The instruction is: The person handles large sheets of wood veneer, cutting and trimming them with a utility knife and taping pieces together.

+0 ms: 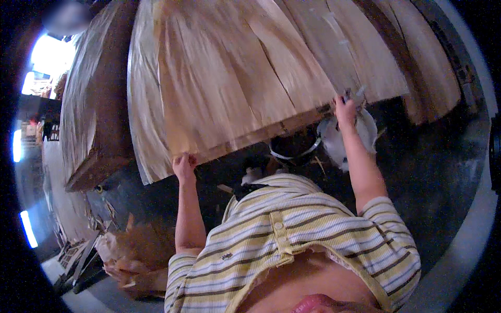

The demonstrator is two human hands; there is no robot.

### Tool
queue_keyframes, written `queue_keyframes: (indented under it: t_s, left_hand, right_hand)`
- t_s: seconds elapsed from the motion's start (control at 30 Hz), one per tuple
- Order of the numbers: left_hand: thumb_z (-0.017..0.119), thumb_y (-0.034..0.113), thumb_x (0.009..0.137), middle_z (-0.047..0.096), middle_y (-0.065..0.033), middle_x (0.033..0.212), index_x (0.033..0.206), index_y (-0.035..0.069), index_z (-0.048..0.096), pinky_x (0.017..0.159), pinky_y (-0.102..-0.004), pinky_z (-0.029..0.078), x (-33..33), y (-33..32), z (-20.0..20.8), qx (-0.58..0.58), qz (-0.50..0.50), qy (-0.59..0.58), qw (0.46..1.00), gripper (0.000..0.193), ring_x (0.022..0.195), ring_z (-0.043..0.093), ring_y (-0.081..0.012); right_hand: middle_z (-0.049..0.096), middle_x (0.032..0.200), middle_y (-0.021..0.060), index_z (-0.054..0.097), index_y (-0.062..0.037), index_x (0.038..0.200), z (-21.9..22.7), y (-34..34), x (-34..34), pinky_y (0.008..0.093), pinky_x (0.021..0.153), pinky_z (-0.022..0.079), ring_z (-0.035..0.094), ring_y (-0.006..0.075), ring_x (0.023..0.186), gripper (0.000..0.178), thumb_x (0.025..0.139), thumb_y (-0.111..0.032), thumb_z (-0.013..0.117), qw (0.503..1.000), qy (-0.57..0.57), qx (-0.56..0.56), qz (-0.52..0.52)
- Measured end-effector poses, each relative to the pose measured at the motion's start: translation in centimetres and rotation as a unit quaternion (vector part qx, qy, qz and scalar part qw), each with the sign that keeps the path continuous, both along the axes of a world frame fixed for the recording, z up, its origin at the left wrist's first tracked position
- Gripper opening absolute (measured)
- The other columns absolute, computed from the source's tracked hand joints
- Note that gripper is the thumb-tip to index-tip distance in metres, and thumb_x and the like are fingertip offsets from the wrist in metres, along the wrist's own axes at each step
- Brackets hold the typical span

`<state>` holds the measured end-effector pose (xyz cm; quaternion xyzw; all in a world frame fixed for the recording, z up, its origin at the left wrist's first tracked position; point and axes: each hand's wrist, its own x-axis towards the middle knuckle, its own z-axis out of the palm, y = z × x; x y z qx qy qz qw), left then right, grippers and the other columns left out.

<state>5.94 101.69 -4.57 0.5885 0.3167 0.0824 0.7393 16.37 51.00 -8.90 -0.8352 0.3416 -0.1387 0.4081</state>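
The broad, thin, pale-tan wood veneer sheet [224,78] stretches ahead of you, its near edge running between your two hands. Your left hand [183,166] is closed on that edge, pinching it toward the sheet's left side. Your right hand [345,110] is closed at the near right corner, the edge between its fingers; a small item at those fingertips is too blurred to identify. The near edge slants, farther from you on the right.

Between your striped, short-sleeved shirt [308,208] and that edge lies the dark floor [417,156], littered with wood slivers. Near your right forearm stand a dark, round vessel with a pale rim [295,157] and a white, round container [330,138]. Crumpled brown scraps [133,258] lie on your lower left.

The sheet rests over a veneer stack, with a dark gap before another tan stack [94,115] on the left. More brown sheets [433,78] spread far right; bright openings [52,57] glow far left.
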Motion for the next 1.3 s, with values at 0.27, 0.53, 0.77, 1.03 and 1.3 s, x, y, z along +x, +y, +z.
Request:
queue_keyframes:
  t_s: [0.27, 0.53, 0.77, 1.03, 1.3]
  left_hand:
    - [0.054, 0.012, 0.079, 0.055, -0.0077, 0.069, 0.078, 0.004, 0.047, 0.049, -0.0257, 0.047, -1.5, -1.4, 0.0, -0.038, 0.014, 0.057, 0.998, 0.012, 0.057, 0.055, -0.0155]
    - [0.055, 0.02, 0.08, 0.051, -0.0043, 0.063, 0.074, 0.006, 0.045, 0.043, -0.0241, 0.041, -2.6, -0.7, 1.0, -0.035, 0.038, 0.089, 0.995, 0.018, 0.05, 0.051, -0.0132]
    - [0.052, 0.018, 0.081, 0.049, -0.0034, 0.059, 0.073, 0.007, 0.043, 0.039, -0.0235, 0.038, -3.7, -0.4, 0.2, -0.03, 0.071, 0.091, 0.993, 0.016, 0.046, 0.047, -0.0123]
    - [0.05, 0.019, 0.082, 0.046, -0.0015, 0.057, 0.07, 0.008, 0.044, 0.04, -0.0213, 0.038, -2.9, -0.8, 0.0, -0.058, 0.119, 0.072, 0.989, 0.017, 0.047, 0.045, -0.0101]
    - [0.055, 0.018, 0.08, 0.042, 0.002, 0.056, 0.068, 0.009, 0.047, 0.038, -0.0191, 0.029, -2.3, -0.5, -0.1, -0.118, 0.161, 0.074, 0.977, 0.017, 0.046, 0.038, -0.0063]
  right_hand:
    - [0.054, 0.059, 0.0023, 0.053, -0.0042, 0.073, 1.7, -1.2, -1.3, 0.0226, 0.034, 0.033, 0.045, 0.0094, 0.042, 0.016, 0.073, -0.02, 0.058, 0.988, 0.002, 0.153, 0.001]
    - [0.052, 0.058, 0.0022, 0.051, -0.0063, 0.071, 4.0, -0.5, -2.8, 0.0235, 0.034, 0.032, 0.043, 0.0101, 0.04, 0.016, 0.072, -0.019, 0.06, 0.974, 0.017, 0.226, 0.0]
    - [0.051, 0.059, 0.0017, 0.05, -0.0069, 0.071, 4.8, 0.3, -3.3, 0.0241, 0.035, 0.031, 0.038, 0.0088, 0.04, 0.012, 0.072, -0.016, 0.056, 0.963, 0.03, 0.268, -0.015]
    - [0.053, 0.061, 0.0026, 0.05, -0.0069, 0.072, 4.5, -0.4, -3.3, 0.0236, 0.036, 0.032, 0.036, 0.0081, 0.04, 0.01, 0.072, -0.015, 0.055, 0.957, 0.039, 0.288, 0.01]
    - [0.047, 0.06, 0.0004, 0.051, -0.0081, 0.075, 10.4, 0.7, 0.7, 0.024, 0.038, 0.032, 0.04, 0.0094, 0.045, 0.015, 0.072, -0.02, 0.058, 0.978, -0.052, 0.193, 0.062]
